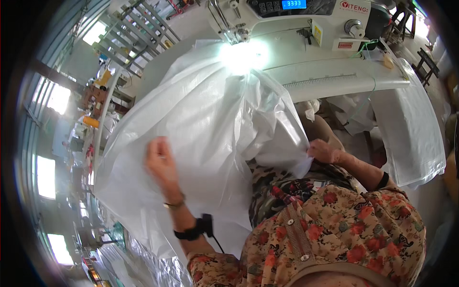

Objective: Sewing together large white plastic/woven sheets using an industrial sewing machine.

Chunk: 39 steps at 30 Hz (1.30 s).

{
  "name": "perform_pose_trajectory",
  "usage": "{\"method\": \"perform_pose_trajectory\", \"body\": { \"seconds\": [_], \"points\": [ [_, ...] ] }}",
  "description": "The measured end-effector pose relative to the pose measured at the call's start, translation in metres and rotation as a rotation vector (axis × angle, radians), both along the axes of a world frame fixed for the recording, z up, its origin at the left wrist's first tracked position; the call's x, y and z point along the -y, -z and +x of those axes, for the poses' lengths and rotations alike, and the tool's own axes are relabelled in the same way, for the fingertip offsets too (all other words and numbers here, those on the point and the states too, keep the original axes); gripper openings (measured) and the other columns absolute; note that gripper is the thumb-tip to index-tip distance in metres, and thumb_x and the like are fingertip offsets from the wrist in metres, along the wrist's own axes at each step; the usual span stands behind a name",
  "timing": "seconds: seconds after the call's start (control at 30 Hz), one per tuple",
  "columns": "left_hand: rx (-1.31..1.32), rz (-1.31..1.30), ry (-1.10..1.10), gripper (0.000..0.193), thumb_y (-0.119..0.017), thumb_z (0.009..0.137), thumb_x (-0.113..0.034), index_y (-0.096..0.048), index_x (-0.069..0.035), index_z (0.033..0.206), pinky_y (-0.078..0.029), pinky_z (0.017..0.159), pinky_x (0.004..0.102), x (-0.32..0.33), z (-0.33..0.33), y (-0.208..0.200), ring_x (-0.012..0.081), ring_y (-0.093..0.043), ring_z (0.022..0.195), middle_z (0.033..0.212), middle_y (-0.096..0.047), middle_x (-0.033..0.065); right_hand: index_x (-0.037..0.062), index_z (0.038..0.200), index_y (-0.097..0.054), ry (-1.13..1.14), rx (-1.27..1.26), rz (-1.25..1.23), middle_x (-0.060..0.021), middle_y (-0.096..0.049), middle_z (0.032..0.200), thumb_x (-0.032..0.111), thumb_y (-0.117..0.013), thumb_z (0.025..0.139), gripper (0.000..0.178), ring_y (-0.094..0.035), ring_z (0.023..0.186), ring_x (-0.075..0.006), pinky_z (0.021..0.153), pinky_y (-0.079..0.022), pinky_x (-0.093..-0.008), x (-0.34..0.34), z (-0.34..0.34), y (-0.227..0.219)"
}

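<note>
A large white woven plastic sheet [201, 119] spreads from under the sewing machine's needle area down over my lap, gathered into folds below the bright lamp. At the sheet's right edge, my right hand [323, 151] is closed, with the edge pinched in its fingers. My left hand [161, 160] is over the left part of the sheet, its fingers bent and smeared by motion; whether it touches the sheet I cannot tell. The white sewing machine [287, 24] stands at the top, its lamp glare hiding the needle and presser foot.
Right of the machine head, a small black tool [304, 34] lies on the machine bed. A ruler strip [320, 81] runs along the table's front. More folded white sheeting [406, 129] hangs at the right. Metal racks [138, 33] and a yellow thread cone [91, 122] are at the left.
</note>
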<state>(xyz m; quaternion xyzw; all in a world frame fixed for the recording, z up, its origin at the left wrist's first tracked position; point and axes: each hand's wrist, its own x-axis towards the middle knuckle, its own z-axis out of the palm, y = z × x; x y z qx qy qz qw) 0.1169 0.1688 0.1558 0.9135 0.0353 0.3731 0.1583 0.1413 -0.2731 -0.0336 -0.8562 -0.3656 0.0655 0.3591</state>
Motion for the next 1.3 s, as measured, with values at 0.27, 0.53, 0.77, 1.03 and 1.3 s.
{"method": "perform_pose_trajectory", "body": {
  "seconds": [0.27, 0.53, 0.77, 1.03, 1.3],
  "points": [
    [-0.21, 0.077, 0.078, 0.021, -0.064, 0.088, -0.014, -0.057, 0.0, 0.101, -0.047, 0.072, 0.0414, 0.118, -0.076, 0.111, 0.0315, -0.058, 0.087, 0.094, -0.059, 0.0135, 0.0002, 0.1, -0.059, 0.357, -0.049, -0.413, -0.0179, -0.065, 0.078, 0.032, -0.06, 0.088, 0.034, -0.063, 0.079, -0.039, 0.071, -0.047, -0.0471, -0.008, -0.006, -0.071],
    [-0.104, 0.084, 0.268, 0.032, -0.065, 0.088, -0.017, -0.056, 0.001, 0.112, -0.047, 0.08, 0.0431, 0.153, -0.051, 0.106, 0.0359, -0.058, 0.091, 0.099, -0.061, 0.0156, 0.0019, 0.109, -0.055, 0.419, 0.617, 0.07, -0.0152, -0.065, 0.08, 0.015, -0.067, 0.086, 0.029, -0.064, 0.074, -0.0321, 0.067, -0.049, -0.0438, -0.054, 0.006, -0.105],
    [-0.174, 0.09, 0.168, 0.009, -0.057, 0.086, -0.01, -0.056, -0.002, 0.088, -0.046, 0.065, 0.0408, 0.139, -0.024, 0.123, 0.0297, -0.059, 0.078, 0.087, -0.059, 0.0105, -0.0034, 0.101, -0.065, 0.125, -0.19, 0.24, -0.021, -0.069, 0.092, 0.022, -0.063, 0.089, 0.028, -0.067, 0.085, -0.0326, 0.078, -0.053, -0.0399, -0.097, -0.004, -0.098],
    [-0.38, -1.52, 0.547, 0.016, -0.062, 0.087, -0.004, -0.06, 0.002, 0.102, -0.043, 0.073, 0.0207, 0.137, -0.047, 0.022, 0.0094, -0.056, 0.079, 0.088, -0.062, 0.0042, 0.0003, 0.125, -0.048, -0.08, -0.18, 0.425, -0.0181, -0.07, 0.1, 0.015, -0.062, 0.092, 0.039, -0.068, 0.083, -0.0294, 0.075, -0.054, -0.0371, -0.12, -0.003, -0.112],
    [-0.408, -0.411, 0.314, 0.025, -0.068, 0.085, -0.012, -0.059, 0.002, 0.104, -0.039, 0.055, 0.0308, 0.137, -0.006, 0.035, 0.0109, -0.046, 0.058, 0.062, -0.05, 0.004, 0.0041, 0.117, -0.054, 0.117, 0.036, 0.341, -0.0151, -0.067, 0.098, 0.014, -0.066, 0.086, 0.035, -0.067, 0.082, -0.0332, 0.072, -0.054, -0.0398, -0.109, 0.003, -0.098]
  ]
}}
